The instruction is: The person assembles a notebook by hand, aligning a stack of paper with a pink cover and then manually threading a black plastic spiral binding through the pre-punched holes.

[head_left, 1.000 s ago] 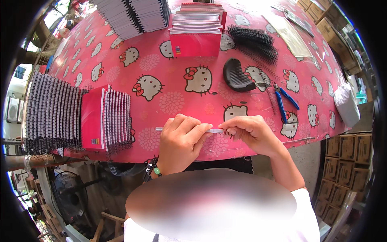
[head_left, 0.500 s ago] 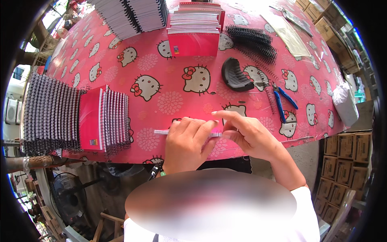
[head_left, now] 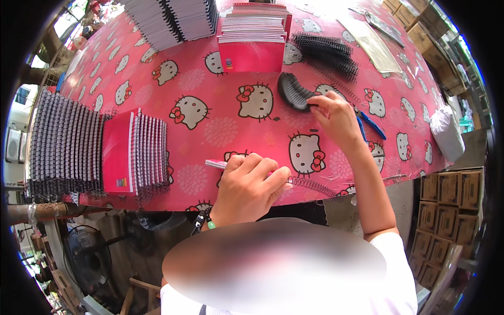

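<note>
My left hand [head_left: 249,184] is closed around a thin pink notebook [head_left: 214,163], held edge-up near the table's front edge; most of it is hidden by my fingers. From its right end a dark spiral wire coil [head_left: 314,186] sticks out along the table. My right hand [head_left: 336,118] reaches forward, its fingertips pinching the right end of a black curved, ribbed comb-like tool [head_left: 294,92]. Blue-handled pliers [head_left: 374,126] lie just right of that hand, partly covered by it.
Stacked spiral-bound notebooks [head_left: 68,147] stand at left, with a pink-covered one [head_left: 118,152] among them. Farther back are upright pink notebooks [head_left: 251,56], white-paged bound books [head_left: 168,23] and a pile of black coils [head_left: 325,55]. A white bundle [head_left: 446,134] sits at the right edge.
My right hand has left the notebook and moved forward and right onto the black tool, which has shifted left and turned. The coil at the notebook's right end is now exposed.
</note>
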`<state>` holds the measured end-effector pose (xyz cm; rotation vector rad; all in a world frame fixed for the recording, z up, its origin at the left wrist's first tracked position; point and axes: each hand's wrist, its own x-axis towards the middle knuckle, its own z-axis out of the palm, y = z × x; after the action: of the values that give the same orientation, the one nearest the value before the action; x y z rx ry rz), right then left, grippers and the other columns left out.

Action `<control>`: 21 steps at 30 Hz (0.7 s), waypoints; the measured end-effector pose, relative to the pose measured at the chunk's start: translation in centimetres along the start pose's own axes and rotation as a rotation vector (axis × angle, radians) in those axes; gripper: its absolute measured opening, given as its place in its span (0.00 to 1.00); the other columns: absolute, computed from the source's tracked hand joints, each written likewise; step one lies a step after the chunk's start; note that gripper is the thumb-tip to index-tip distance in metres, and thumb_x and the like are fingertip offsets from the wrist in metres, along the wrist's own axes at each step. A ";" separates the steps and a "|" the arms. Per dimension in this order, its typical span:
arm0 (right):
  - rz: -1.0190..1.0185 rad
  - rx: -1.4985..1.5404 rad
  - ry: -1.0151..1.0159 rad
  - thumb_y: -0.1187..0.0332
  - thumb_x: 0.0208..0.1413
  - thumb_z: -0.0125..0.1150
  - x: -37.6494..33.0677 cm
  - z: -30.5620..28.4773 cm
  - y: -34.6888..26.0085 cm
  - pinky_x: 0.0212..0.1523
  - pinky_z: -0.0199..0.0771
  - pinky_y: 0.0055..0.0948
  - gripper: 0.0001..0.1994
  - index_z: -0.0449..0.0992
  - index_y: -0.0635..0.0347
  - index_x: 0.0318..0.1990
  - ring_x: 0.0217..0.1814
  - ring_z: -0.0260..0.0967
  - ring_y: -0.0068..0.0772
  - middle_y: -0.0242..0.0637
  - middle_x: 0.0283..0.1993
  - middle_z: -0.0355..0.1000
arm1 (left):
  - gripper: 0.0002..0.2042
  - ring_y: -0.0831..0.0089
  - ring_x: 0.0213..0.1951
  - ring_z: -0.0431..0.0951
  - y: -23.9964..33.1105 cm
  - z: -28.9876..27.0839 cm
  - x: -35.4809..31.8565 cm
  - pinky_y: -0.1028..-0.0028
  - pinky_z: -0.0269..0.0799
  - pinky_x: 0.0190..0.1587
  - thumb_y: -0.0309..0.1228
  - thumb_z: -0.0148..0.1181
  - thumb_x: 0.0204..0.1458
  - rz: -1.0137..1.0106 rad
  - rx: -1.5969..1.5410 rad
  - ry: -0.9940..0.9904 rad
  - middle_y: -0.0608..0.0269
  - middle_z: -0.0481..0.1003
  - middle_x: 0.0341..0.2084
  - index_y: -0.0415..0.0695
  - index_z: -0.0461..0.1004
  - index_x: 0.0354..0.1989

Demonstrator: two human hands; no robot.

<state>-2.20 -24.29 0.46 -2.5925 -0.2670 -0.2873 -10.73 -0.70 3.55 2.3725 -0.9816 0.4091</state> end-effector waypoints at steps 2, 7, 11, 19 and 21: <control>-0.014 0.025 0.001 0.56 0.48 0.61 0.6 0.2 0.0 0.43 0.69 0.37 0.17 0.74 0.58 0.40 0.44 0.67 0.42 0.42 0.35 0.67 | 0.09 0.74 0.31 0.70 -0.2 0.2 -0.3 0.71 0.60 0.37 0.36 0.63 0.41 0.002 0.007 0.016 0.73 0.71 0.27 0.51 0.74 0.31; 0.032 -0.217 0.031 0.40 0.43 0.59 1.0 1.6 -2.8 0.45 0.68 0.40 0.31 0.72 0.62 0.40 0.49 0.63 0.49 0.49 0.42 0.65 | 0.09 0.74 0.32 0.72 -0.5 0.3 -0.6 0.70 0.60 0.39 0.38 0.62 0.43 -0.005 0.008 -0.001 0.73 0.72 0.27 0.50 0.73 0.31; 0.027 -0.251 0.118 0.41 0.40 0.62 1.9 2.9 -2.0 0.46 0.67 0.41 0.31 0.71 0.62 0.39 0.49 0.62 0.48 0.48 0.41 0.66 | 0.09 0.76 0.31 0.71 -0.1 0.1 -0.2 0.69 0.58 0.42 0.39 0.62 0.42 -0.011 0.012 0.035 0.74 0.71 0.25 0.52 0.73 0.30; -0.108 -0.121 -0.007 0.45 0.38 0.66 1.6 1.6 -2.1 0.48 0.64 0.42 0.30 0.71 0.60 0.42 0.49 0.61 0.49 0.47 0.43 0.67 | 0.11 0.76 0.35 0.72 -0.7 0.1 -0.8 0.61 0.53 0.52 0.41 0.65 0.39 -0.044 0.039 0.018 0.75 0.72 0.27 0.53 0.74 0.30; -0.206 0.282 -0.250 0.42 0.41 0.63 0.3 -0.2 -2.3 0.50 0.63 0.39 0.31 0.74 0.60 0.44 0.48 0.63 0.47 0.47 0.42 0.69 | 0.13 0.75 0.36 0.72 -1.6 -0.8 -1.4 0.57 0.50 0.56 0.41 0.67 0.35 -0.091 0.057 0.058 0.75 0.73 0.27 0.54 0.75 0.29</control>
<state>-2.53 -22.40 1.78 -2.3204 -0.6198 0.0063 -10.64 1.47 3.00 2.4318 -0.8425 0.4735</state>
